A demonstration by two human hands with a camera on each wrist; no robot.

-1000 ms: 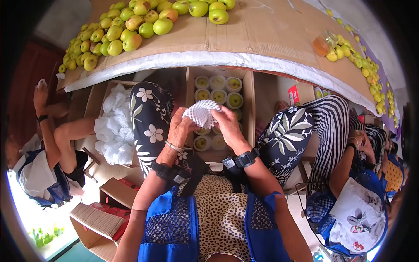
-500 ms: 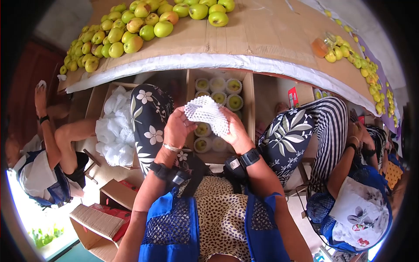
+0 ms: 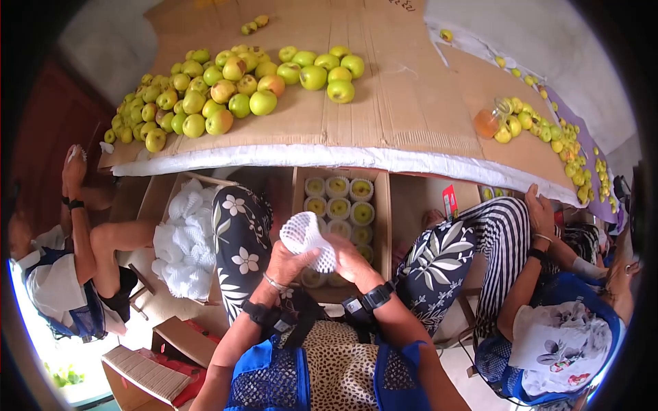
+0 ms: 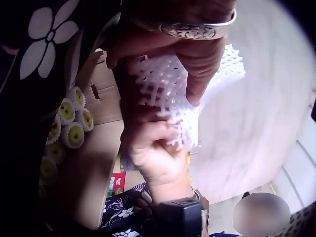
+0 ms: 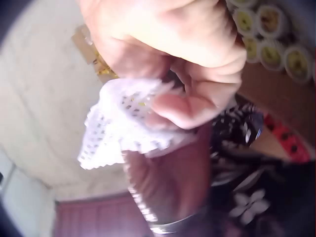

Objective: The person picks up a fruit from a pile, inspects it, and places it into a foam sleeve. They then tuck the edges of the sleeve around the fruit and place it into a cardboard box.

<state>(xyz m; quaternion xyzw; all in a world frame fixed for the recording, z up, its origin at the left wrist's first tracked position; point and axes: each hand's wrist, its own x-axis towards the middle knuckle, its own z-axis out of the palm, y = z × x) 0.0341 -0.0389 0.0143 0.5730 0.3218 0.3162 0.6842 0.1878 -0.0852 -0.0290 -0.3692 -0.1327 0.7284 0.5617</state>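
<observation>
Both hands hold a white foam fruit net [image 3: 299, 233] over the box of apples. In the head view its round mouth tips up toward the left. My left hand [image 3: 290, 266] grips its near left side; in the left wrist view the thumb lies along the mesh [image 4: 165, 91]. The right hand [image 3: 351, 260] pinches the net's lower right edge between curled fingers and thumb, seen close in the right wrist view [image 5: 182, 94]. Below, apples [image 3: 338, 207] in foam nets sit in rows inside a cardboard box [image 3: 386, 226]. The hands hide the box's near part.
Loose apples [image 3: 223, 92] are piled on the cardboard-covered table [image 3: 391, 103]. A heap of white foam nets [image 3: 184, 246] fills a box left of my knee. Near the table's right side stands a jar [image 3: 488, 123] of orange liquid. People sit close on both sides.
The net, stretched flatter between the hands half a second ago, now has its round mouth opened upward. The head view has tilted up. The person at right has raised a hand to the table edge.
</observation>
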